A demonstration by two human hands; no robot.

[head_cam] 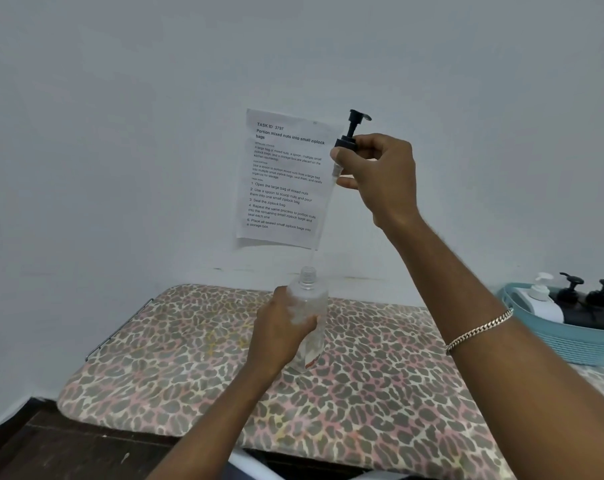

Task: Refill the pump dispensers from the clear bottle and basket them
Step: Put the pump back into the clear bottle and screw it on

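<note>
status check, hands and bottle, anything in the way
Left hand grips the clear bottle on the spotted pad. Right hand holds the black pump above its open neck. Nothing in the way; basket off right.

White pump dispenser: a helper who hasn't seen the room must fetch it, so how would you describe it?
Look to the right end of the leopard-print cover, where a light blue basket sits. Three pump dispensers rest in it, and the white pump dispenser is the leftmost. It alone has a white body and white pump; the two black dispensers rest to its right.
</note>
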